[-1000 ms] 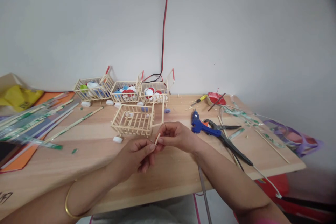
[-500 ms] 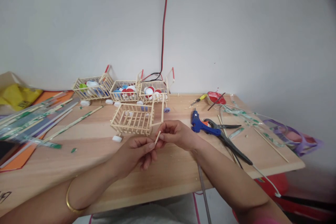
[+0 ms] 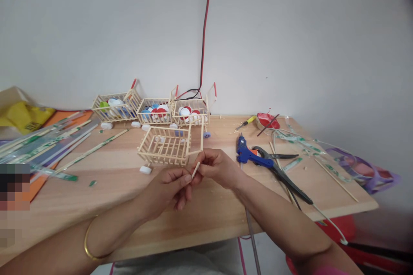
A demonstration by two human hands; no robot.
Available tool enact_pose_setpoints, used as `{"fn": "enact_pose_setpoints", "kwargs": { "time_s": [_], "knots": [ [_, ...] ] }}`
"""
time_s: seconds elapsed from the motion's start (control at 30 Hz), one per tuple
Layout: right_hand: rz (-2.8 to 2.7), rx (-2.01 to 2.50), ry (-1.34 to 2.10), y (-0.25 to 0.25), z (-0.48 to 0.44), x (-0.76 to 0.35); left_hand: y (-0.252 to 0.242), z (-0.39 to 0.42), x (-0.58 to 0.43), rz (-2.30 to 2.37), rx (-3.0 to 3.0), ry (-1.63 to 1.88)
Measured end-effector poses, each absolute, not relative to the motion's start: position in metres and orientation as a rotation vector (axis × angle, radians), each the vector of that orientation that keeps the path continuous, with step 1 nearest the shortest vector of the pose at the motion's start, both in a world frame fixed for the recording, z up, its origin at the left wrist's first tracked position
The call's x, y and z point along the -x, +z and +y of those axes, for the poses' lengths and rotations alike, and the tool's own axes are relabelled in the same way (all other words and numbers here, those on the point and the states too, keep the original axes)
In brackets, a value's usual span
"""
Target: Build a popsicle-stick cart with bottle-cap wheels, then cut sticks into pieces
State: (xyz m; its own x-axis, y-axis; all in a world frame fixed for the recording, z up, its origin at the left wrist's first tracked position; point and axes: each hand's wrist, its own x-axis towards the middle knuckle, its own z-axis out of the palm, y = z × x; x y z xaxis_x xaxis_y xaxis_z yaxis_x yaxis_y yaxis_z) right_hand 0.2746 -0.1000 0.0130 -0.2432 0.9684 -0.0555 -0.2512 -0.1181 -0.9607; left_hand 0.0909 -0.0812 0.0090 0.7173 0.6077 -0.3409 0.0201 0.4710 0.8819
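Observation:
Both my hands meet over the middle of the wooden table (image 3: 97,197). My left hand (image 3: 167,189) and my right hand (image 3: 217,166) each pinch one short pale wooden stick (image 3: 195,170), held slanted between the fingertips. Just beyond the hands stands an open wooden-stick cart (image 3: 167,146) with a white cap wheel (image 3: 145,170). To the right of my right hand lies a blue glue gun (image 3: 250,156) beside black scissors (image 3: 277,167).
Three stick carts filled with coloured bottle caps (image 3: 155,111) line the wall under a red and black cable (image 3: 203,51). Wrapped sticks (image 3: 45,146) and orange paper lie at left. A red dish (image 3: 266,121), a small screwdriver (image 3: 245,123) and loose sticks (image 3: 335,173) lie at right.
My hands keep pinching the small stick in nearly the same place; the view has shifted slightly. Nothing else on the table has moved.

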Motion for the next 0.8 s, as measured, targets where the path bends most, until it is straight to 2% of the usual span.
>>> {"fn": "enact_pose_setpoints", "kwargs": {
  "time_s": [0.23,0.4,0.57,0.7,0.8],
  "knots": [
    [-1.226,0.896,1.655,0.020,-0.098,-0.286,0.011,-0.079,-0.091,0.755,-1.092,0.468],
    [-1.309,1.019,1.561,0.027,-0.097,-0.296,0.009,-0.076,-0.084,0.740,-1.474,0.461],
    [-1.416,1.270,1.236,0.033,-0.095,-0.321,0.002,-0.075,-0.079,0.465,-2.158,0.647],
    [-1.479,1.438,0.915,0.038,-0.093,-0.336,-0.004,-0.075,-0.079,0.358,-2.422,0.753],
    [-1.464,1.543,0.543,0.040,-0.089,-0.343,-0.002,-0.076,-0.078,0.369,-2.561,0.840]
  ]
}}
